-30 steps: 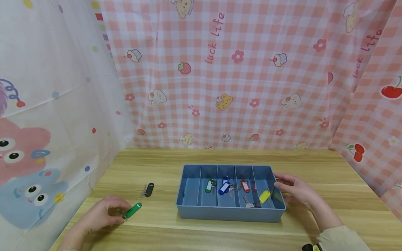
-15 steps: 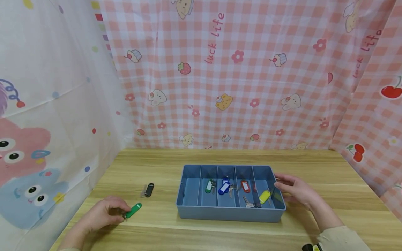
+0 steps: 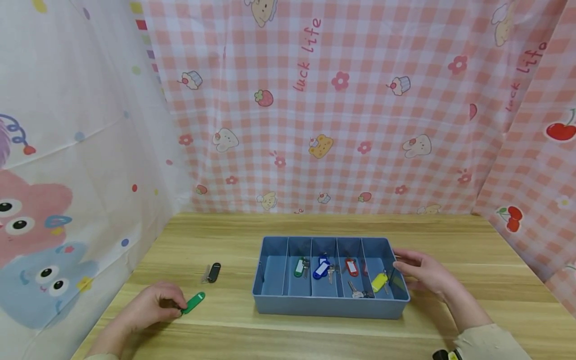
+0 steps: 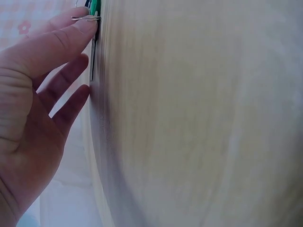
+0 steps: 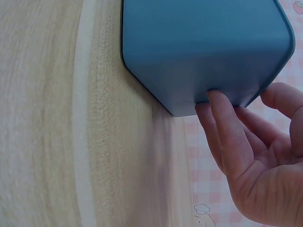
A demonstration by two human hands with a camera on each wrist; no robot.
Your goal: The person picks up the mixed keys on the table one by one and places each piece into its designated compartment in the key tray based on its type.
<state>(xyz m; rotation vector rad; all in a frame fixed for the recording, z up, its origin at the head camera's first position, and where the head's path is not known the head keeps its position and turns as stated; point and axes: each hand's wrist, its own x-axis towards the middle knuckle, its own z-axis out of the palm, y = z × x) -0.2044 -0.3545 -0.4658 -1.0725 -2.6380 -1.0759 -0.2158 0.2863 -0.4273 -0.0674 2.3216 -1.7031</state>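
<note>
In the head view my left hand [image 3: 155,307] pinches a green key tag [image 3: 194,303] by its ring end, low over the table at the left. In the left wrist view a metal key [image 4: 92,61] hangs below the fingertips. A black key tag [image 3: 214,272] with a key lies just beyond that hand. My right hand [image 3: 423,274] rests on the right end of a blue divided box [image 3: 330,306]. Its fingers [image 5: 227,127] lie nearly straight against the outer wall, thumb at the rim.
Inside the box, a green tag [image 3: 299,267], blue tags [image 3: 321,270], a red tag [image 3: 351,267] and a yellow tag [image 3: 380,282] lie with keys in separate compartments. The leftmost compartment [image 3: 273,275] shows bare floor. Patterned cloth [image 3: 333,115] hangs behind the table.
The green key tag has shifted slightly to the right, and the left fingertips now cover more of its ring end. My right hand and the box have stayed put.
</note>
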